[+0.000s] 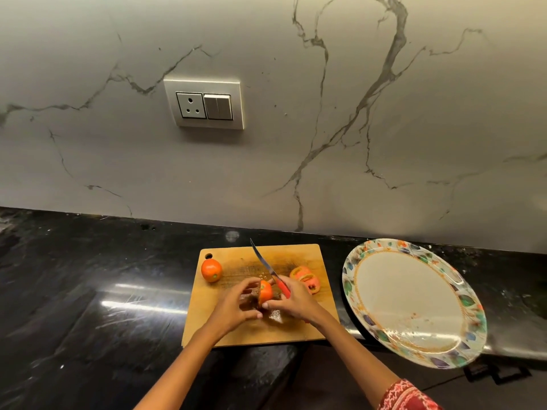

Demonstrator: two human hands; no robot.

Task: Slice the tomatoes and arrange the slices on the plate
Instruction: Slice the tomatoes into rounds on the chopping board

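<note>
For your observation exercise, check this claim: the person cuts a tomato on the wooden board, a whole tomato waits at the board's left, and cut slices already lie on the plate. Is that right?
Not quite. The slices lie on the board, right of the knife, not on the plate, which holds no slices. The rest stands: the cut tomato and whole tomato, as the head view shows.

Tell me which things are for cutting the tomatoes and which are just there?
For the job:
- tomato being cut, held by the left hand
- knife in the right hand
- whole tomato
- cut slices
- cutting board
- plate

Just there:
- wall socket and switches
- black counter
</note>
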